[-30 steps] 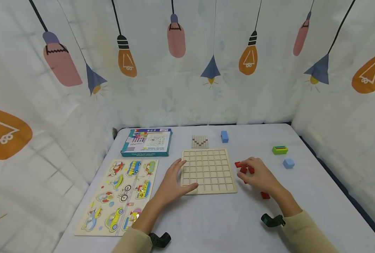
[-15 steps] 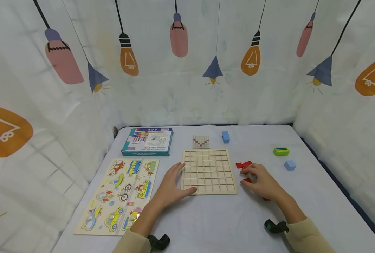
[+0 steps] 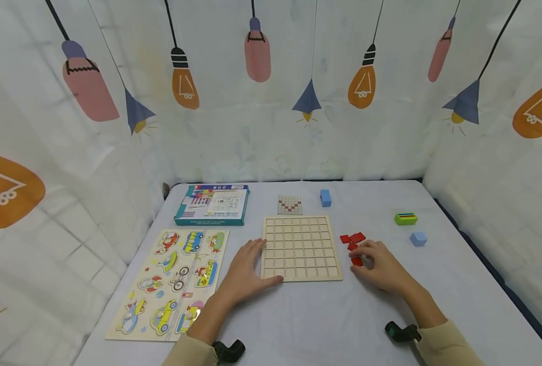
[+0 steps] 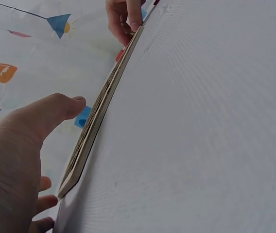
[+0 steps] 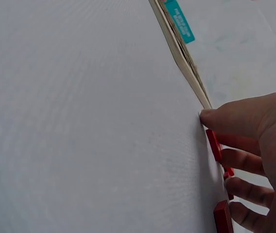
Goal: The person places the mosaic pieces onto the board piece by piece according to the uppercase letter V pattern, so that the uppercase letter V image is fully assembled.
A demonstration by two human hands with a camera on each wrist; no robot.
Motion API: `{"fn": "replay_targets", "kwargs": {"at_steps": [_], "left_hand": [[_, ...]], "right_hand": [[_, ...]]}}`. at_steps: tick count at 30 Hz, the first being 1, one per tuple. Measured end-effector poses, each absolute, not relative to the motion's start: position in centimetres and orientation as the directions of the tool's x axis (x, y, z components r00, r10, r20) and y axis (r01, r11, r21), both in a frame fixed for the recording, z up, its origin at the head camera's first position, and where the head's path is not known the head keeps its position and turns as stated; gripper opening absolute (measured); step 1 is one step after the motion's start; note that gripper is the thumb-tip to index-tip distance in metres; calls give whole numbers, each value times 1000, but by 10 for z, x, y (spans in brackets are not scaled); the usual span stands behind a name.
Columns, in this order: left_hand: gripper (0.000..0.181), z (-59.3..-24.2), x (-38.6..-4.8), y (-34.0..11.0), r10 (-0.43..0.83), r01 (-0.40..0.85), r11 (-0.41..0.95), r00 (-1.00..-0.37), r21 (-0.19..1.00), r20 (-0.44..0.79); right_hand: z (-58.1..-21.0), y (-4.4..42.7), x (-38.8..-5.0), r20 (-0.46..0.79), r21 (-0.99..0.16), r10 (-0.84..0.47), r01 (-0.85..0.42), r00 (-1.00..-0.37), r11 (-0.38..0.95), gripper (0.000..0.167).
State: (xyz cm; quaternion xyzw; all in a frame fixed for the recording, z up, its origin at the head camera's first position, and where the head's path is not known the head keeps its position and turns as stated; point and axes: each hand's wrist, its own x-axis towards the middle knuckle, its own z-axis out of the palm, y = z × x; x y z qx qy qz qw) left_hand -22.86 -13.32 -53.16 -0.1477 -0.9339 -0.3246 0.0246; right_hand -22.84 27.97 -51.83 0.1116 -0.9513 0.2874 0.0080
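Observation:
A wooden grid board [image 3: 303, 249] lies at the middle of the table. My left hand [image 3: 245, 272] is spread at its left edge, fingertips beside the left side and thumb at the lower left corner. To the right of the board my right hand [image 3: 380, 267] is low over a red tile [image 3: 356, 261], thumb and fingers on either side of it. In the right wrist view the thumb looks apart from the red tile [image 5: 214, 144], while the fingers are close behind it. Other red tiles [image 3: 352, 239] lie just beyond these fingers.
A small pattern card [image 3: 290, 205] and a blue block [image 3: 325, 198] stand behind the board. At right are a green block [image 3: 405, 218] and a light blue block [image 3: 418, 239]. On the left lie a vehicle puzzle board [image 3: 167, 284] and a teal box [image 3: 212, 206].
My right hand has drawn slightly back toward me, uncovering the red tiles at the back and coming around a nearer one. My left hand has hardly moved.

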Motion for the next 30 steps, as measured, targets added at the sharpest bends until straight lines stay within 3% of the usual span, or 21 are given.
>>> {"fn": "replay_targets", "kwargs": {"at_steps": [30], "left_hand": [[117, -535, -223, -135, 258, 277, 783, -959, 557, 115]], "right_hand": [[-514, 280, -226, 94, -548, -231, -245, -968, 800, 22]]}}
